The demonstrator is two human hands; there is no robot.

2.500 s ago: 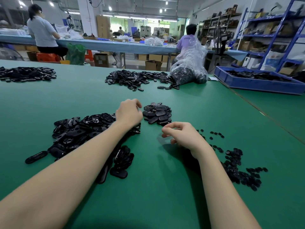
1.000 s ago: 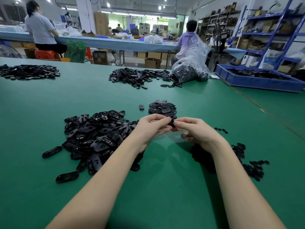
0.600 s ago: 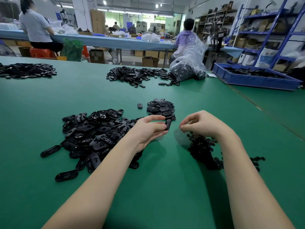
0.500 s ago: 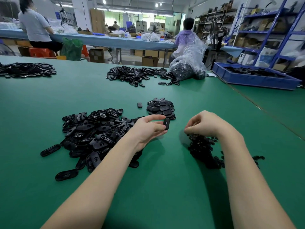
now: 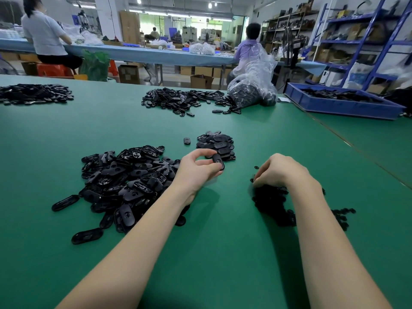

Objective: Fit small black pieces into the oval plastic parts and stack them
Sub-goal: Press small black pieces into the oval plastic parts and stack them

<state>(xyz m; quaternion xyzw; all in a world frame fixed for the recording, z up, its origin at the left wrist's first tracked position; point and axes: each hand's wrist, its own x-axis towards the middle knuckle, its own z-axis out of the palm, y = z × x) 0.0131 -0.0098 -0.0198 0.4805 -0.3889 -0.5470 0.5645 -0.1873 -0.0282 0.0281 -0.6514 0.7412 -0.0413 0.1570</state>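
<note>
Head view: left hand (image 5: 196, 169) pinches one oval part (image 5: 218, 161) at centre frame, held up just in front of the stack (image 5: 215, 144), prob. so the right can fit a piece. Right hand (image 5: 276, 171), fingers curled down into the small-piece pile (image 5: 273, 202) at centre right; whether it grips one, can't tell. Loose oval heap (image 5: 124, 181) at left: too many to count. 2 hands, 1 part held, 1 stray oval (image 5: 187, 140) by the stack.

Both forearms were bare to the frame's edge, with no sleeves showing; the left hand (image 5: 198, 169) and right hand (image 5: 278, 171) wore nothing.
</note>
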